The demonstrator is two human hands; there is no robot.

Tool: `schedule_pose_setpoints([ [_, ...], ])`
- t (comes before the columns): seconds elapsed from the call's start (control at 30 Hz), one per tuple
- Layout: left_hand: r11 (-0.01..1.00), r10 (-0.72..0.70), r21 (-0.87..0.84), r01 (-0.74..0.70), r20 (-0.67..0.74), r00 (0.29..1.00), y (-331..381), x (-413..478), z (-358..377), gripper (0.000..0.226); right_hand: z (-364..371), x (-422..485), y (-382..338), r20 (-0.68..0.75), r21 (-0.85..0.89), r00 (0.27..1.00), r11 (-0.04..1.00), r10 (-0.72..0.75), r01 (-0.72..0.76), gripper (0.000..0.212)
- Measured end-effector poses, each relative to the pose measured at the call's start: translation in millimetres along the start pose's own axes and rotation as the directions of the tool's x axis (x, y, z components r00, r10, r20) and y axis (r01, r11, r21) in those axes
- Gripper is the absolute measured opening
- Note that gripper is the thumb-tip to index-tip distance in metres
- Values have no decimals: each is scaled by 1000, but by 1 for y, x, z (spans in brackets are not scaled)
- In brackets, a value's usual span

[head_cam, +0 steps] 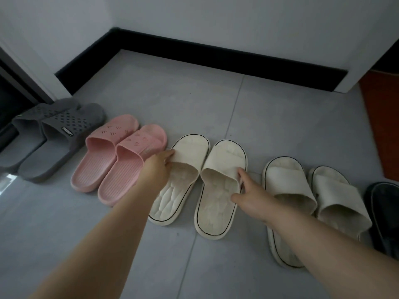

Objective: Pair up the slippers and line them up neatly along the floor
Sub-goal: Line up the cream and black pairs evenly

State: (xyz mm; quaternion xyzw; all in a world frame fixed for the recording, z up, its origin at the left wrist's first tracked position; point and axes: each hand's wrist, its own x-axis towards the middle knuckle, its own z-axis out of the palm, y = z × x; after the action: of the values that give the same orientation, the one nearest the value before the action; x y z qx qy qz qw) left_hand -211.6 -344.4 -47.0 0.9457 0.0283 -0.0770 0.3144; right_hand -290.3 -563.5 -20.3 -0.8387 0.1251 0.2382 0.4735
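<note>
Slippers stand in a row on the grey tiled floor. From the left: a grey pair (54,134), a pink pair (121,156), then a cream pair with black trim. My left hand (158,167) grips the strap edge of the left cream slipper (185,167). My right hand (248,195) pinches the strap's right side on the right cream slipper (220,186). A second off-white pair (306,197) lies to the right, partly under my right forearm.
A dark shoe (384,214) lies at the far right edge. A black skirting board (216,59) runs along the white wall behind. An orange-red mat (382,117) sits at the right, and a dark doorway (10,102) is at the left.
</note>
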Motion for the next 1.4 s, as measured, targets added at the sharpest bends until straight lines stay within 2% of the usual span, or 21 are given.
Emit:
schedule_pose_setpoints([
  [0.2, 996, -39, 76, 36, 41, 998, 9, -2, 1, 48, -3, -25, 8, -35, 50, 999, 998, 26, -24, 67],
  [0.3, 983, -7, 181, 3, 22, 1000, 35, -20, 4, 59, -13, -54, 32, -157, 109, 988, 994, 4, 13, 54],
  [0.37, 983, 126, 140, -121, -26, 992, 67, -40, 13, 58, -30, -76, 52, -321, 105, 947, 994, 1, 35, 42],
  [0.4, 978, 190, 88, -189, -8, 982, 85, -52, 19, 55, -43, -87, 61, -405, 87, 915, 995, -1, 40, 39],
  [0.47, 964, 267, -31, -265, 131, 955, 126, -70, 39, 51, -74, -107, 83, -548, 60, 835, 998, 46, -16, 35],
  [0.53, 959, 277, -45, -279, 337, 900, 162, -80, 64, 55, -107, -119, 110, -615, 120, 768, 984, 179, -133, 40],
  [0.57, 958, 263, -7, -287, 422, 868, 177, -80, 77, 61, -118, -120, 125, -595, 162, 763, 967, 253, -195, 45],
  [0.63, 947, 203, 101, -305, 549, 811, 202, -80, 98, 72, -131, -116, 150, -465, 203, 813, 936, 350, -287, 56],
  [0.7, 926, 137, 202, -318, 604, 785, 214, -77, 112, 74, -130, -109, 170, -345, 216, 880, 940, 326, -263, 57],
  [0.87, 932, 72, 269, -245, 524, 849, 221, -71, 128, 64, -127, -109, 170, -287, 263, 931, 953, 225, -149, 59],
  [1.0, 924, 44, 312, -223, 492, 869, 217, -76, 138, 71, -130, -113, 174, -275, 245, 943, 962, 186, -119, 61],
  [1.1, 943, 24, 296, -153, 396, 918, 225, -90, 147, 74, -136, -129, 180, -240, 253, 952, 959, 189, -126, 66],
  [1.13, 941, 57, 295, -166, 346, 936, 231, -97, 150, 74, -142, -138, 184, -266, 261, 944, 957, 194, -123, 63],
  [1.2, 917, 199, 289, -274, 264, 944, 247, -116, 156, 68, -157, -158, 198, -438, 192, 882, 976, 175, -98, 47],
  [1.27, 867, 350, 274, -417, 261, 900, 262, -138, 164, 60, -174, -180, 218, -584, 55, 799, 989, 144, -137, 36],
  [1.33, 769, 460, 295, -567, 361, 811, 274, -163, 178, 59, -189, -195, 236, -568, -50, 805, 970, 168, -238, 37],
  [1.4, 704, 473, 294, -647, 484, 736, 285, -186, 193, 62, -199, -197, 250, -469, -121, 857, 946, 211, -299, 47],
])
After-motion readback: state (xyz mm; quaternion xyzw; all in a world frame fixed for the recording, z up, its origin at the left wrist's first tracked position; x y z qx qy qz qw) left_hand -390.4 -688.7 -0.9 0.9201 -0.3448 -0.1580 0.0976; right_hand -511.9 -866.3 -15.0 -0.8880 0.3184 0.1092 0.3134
